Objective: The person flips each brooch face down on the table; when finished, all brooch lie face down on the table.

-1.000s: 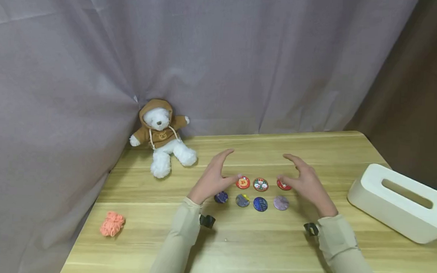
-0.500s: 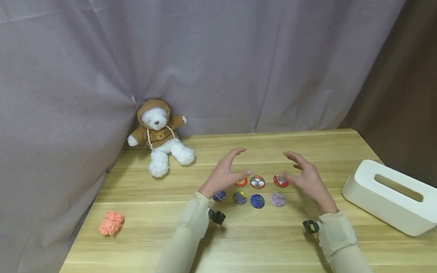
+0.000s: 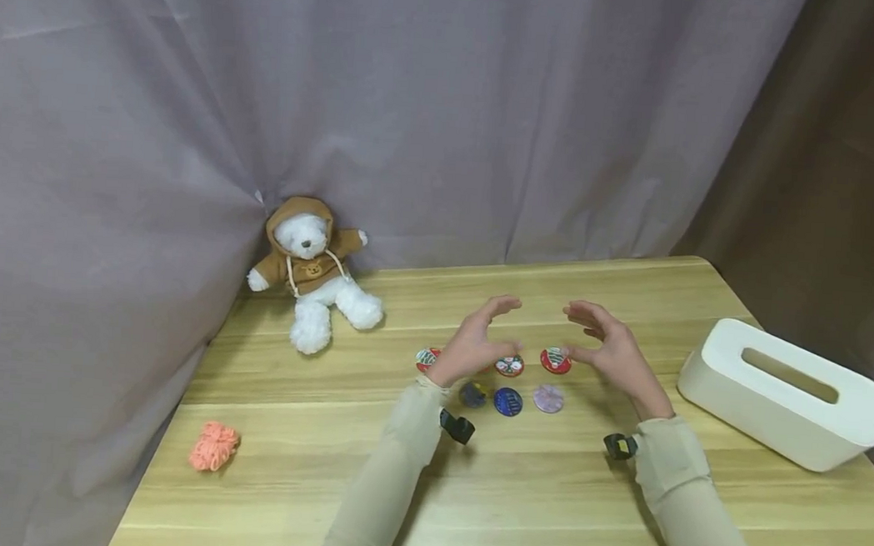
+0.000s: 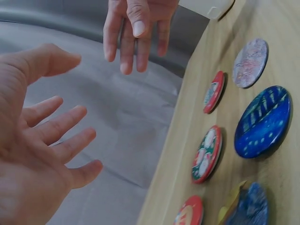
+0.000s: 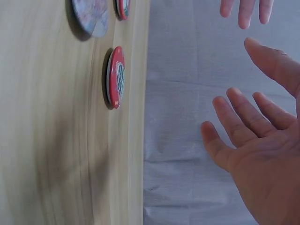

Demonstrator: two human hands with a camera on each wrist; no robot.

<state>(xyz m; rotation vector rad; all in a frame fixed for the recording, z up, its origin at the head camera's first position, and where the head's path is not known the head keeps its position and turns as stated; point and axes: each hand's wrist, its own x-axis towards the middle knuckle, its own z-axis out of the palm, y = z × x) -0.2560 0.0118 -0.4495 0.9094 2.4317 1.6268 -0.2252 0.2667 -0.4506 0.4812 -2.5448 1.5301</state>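
Note:
Several round badges lie on the wooden table in two rows. In the head view, the back row shows a red tree badge (image 3: pixel 427 358) at left, a red and green badge (image 3: pixel 510 366) and another red tree badge (image 3: pixel 555 361). Nearer are a grey-yellow badge (image 3: pixel 473 395), a blue badge (image 3: pixel 507 402) and a pale purple badge (image 3: pixel 549 398). My left hand (image 3: pixel 473 344) hovers over the left part, hiding some badges; its fingers are spread and gently bent. My right hand (image 3: pixel 614 355) hovers just right of the rows, palm facing the left. Both hold nothing.
A white teddy bear (image 3: pixel 316 278) in a brown hoodie sits at the back left. Coral yarn (image 3: pixel 213 446) lies at the front left. A white tissue box (image 3: pixel 783 394) stands at right. Grey curtain (image 3: pixel 431 122) hangs behind the table (image 3: pixel 543 497).
My left hand has moved right over the badges, closer to my right hand, uncovering the leftmost red badge. The right hand has barely moved. The whole head view has shifted slightly.

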